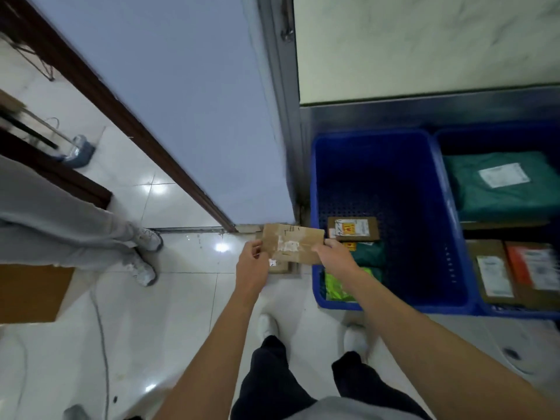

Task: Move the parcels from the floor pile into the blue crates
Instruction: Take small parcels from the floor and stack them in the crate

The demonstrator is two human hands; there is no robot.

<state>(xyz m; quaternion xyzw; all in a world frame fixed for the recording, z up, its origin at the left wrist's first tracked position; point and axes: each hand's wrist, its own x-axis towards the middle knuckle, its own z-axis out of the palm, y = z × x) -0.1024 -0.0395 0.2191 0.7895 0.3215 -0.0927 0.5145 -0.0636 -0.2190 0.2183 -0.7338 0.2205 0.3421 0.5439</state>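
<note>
Both hands, left hand [253, 262] and right hand [335, 256], have fingers clamped on opposite ends of a flat cardboard parcel [292, 244], held level above the floor, just left of the near blue crate [391, 219]. Two-ended grip likely steadies it for placing inside.

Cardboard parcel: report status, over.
Left hand and right hand both gripping cardboard parcel, held beside left blue crate. Crate partly filled, room left. Nothing blocking.

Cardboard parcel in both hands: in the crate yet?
Not yet. The cardboard parcel is held by left hand and right hand, beside the blue crate.
</note>
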